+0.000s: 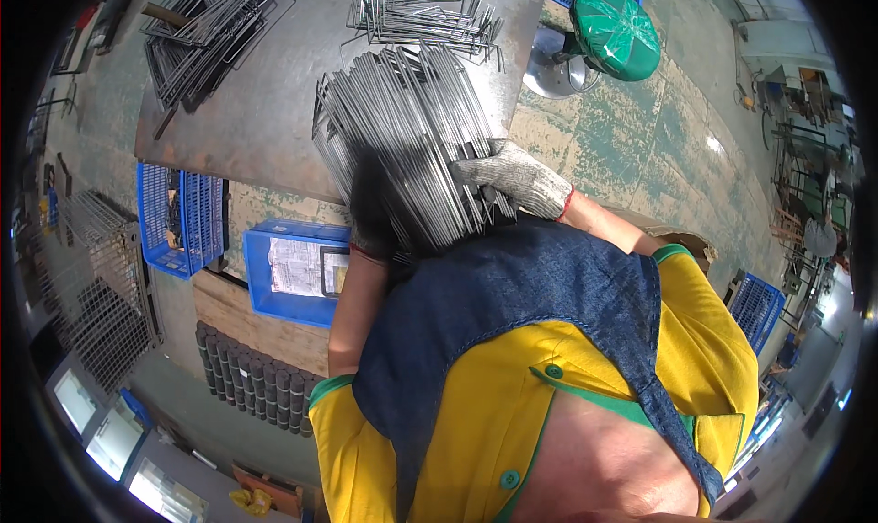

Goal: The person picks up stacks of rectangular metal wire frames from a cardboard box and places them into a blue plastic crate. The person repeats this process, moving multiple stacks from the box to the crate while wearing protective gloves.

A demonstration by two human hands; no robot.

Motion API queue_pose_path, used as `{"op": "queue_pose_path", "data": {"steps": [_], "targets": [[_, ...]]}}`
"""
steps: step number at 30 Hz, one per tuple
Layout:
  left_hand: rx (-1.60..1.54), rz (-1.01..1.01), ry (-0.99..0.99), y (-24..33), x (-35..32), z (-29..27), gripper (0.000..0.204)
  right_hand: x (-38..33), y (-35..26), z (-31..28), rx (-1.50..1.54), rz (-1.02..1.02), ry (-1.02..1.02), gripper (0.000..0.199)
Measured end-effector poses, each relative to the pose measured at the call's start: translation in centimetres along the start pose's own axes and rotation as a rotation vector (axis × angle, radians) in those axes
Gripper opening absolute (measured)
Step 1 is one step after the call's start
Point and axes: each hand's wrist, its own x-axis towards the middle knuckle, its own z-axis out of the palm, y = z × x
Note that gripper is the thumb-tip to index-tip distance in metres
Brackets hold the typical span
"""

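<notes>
a big bundle of bent metal rods is gripped at its near end by both gloved hands, the left hand and the right hand. the bundle lies on the near edge of the metal table. other wire pieces are seen behind the bundle, a blue crate below the table edge. the bundle looks gathered but not yet lifted away.

rods on table, between my hands | frames behind left | stool right | crate below table edge

A white printed paper sheet lies in the blue tray at left; three pale glowing rectangular screens line the lower-left edge.
</notes>
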Motion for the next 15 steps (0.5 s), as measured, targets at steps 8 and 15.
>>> {"op": "queue_pose_path", "data": {"steps": [8, 15], "targets": [[-0.301, -0.205, 0.042, 2.2, -1.5, 3.9, 0.050, 1.8, 2.3, -0.6, 0.260, -0.103, 0.001, 0.024], [-0.176, -0.068, 0.150, -0.5, 0.9, -2.0, 0.049, -1.1, -1.6, 1.1, 0.100, -0.090, 0.025, 0.024]]}}
